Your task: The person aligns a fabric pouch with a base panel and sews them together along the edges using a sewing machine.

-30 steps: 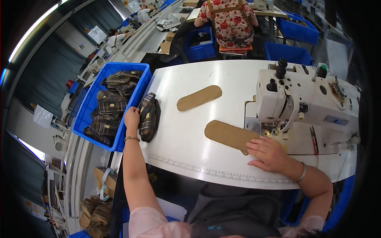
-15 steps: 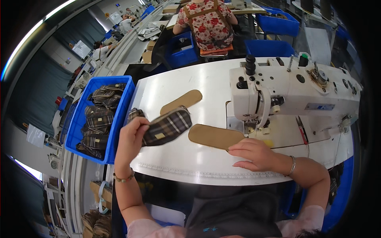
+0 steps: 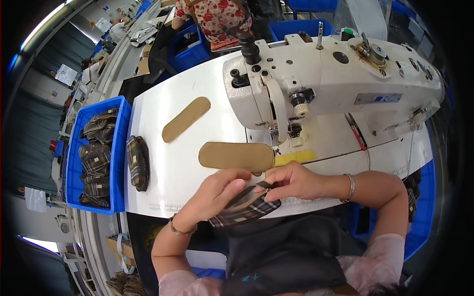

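Observation:
At the front edge of the table I hold a plaid zippered pouch with both hands. My left hand is closed on its left side, the thumb along the top. The thumb and fingers of my right hand pinch the zipper edge at the pouch's right end. The zipper is partly parted and the pouch hangs tilted. Just beyond my hands lies a tan oval panel. Farther left is a second tan panel. Another plaid pouch rests near the table's left edge.
A white sewing machine stands on the right of the white table. Red-handled snips lie under its arm. At left, a blue bin holds several plaid pouches. A person in a floral top sits beyond the table.
The pouch has come down and right to the table's front edge. My right hand has left the tan panel and now grips the pouch too. The whole view has shifted.

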